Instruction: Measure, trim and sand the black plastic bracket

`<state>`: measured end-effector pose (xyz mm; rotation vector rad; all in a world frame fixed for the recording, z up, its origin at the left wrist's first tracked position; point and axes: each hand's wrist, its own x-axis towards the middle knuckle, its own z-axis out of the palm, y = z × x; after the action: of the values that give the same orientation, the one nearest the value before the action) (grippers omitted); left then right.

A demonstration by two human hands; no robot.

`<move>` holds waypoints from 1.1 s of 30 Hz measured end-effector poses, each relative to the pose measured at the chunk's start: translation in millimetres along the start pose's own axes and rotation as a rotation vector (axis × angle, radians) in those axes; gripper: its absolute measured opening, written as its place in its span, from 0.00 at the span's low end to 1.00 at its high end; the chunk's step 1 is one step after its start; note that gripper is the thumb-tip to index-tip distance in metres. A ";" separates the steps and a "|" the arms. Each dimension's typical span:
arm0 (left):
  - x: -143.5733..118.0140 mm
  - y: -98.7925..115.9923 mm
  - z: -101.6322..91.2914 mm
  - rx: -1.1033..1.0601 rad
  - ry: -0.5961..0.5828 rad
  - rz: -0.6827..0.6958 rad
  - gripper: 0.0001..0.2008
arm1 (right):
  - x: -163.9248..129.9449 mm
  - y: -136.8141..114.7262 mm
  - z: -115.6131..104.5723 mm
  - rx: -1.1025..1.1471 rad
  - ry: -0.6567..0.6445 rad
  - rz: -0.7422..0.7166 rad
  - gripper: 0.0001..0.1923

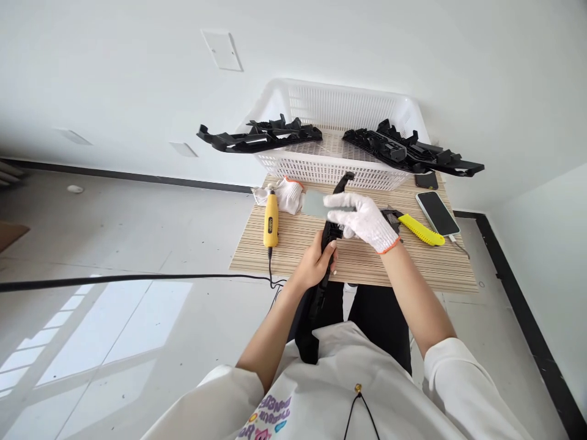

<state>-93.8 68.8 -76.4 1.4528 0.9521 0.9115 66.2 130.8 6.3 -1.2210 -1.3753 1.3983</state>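
A long black plastic part runs from my lap up over the small wooden table. My bare left hand grips it around its middle, near the table's front edge. My right hand, in a white glove with an orange cuff, holds a flat grey sheet against the upper end of the part, whose black tip sticks out beyond the sheet.
A yellow corded rotary tool and a spare white glove lie at the left of the table. A yellow utility knife and a phone lie at the right. Behind stands a white basket with black parts across its rim.
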 end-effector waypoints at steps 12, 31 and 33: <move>-0.9 1.3 -1.1 0.008 -0.007 0.007 0.13 | -1.4 0.4 0.6 0.006 0.038 -0.043 0.19; -0.8 0.5 -0.5 0.039 -0.017 -0.010 0.12 | -4.8 -2.4 -3.8 -0.108 -0.176 0.005 0.18; -0.7 0.9 -0.4 0.041 -0.024 -0.007 0.13 | -4.7 -2.4 -3.8 -0.110 -0.109 -0.017 0.18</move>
<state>-94.4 68.2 -75.4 1.4912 0.9627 0.8722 70.7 127.3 9.4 -1.2154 -1.5519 1.4106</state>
